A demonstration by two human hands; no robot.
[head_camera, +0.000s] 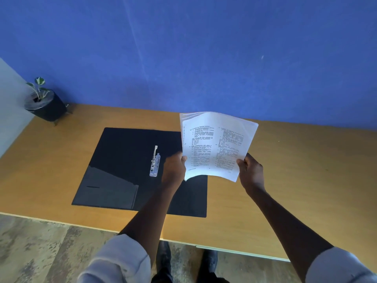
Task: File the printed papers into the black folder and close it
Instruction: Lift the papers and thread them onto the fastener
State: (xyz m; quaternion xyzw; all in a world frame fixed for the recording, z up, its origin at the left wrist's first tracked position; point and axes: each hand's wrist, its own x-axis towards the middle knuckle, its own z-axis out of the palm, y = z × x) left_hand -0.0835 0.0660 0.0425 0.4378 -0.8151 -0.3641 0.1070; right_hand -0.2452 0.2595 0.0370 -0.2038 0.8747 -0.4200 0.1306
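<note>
A black folder (122, 166) lies open and flat on the wooden desk, with a silver clip mechanism (155, 163) near its spine and a pocket on its left flap. I hold a stack of printed papers (218, 144) in the air above the folder's right half and the desk. My left hand (174, 167) grips the stack's lower left edge. My right hand (251, 170) grips its lower right corner. The sheets are fanned slightly at the top left corner, and they hide part of the folder's right flap.
The wooden desk (295, 180) runs along a blue wall. A small potted plant (43, 103) in a black pot stands at the far left corner. The desk's front edge is close to my body, with my shoes and the floor below.
</note>
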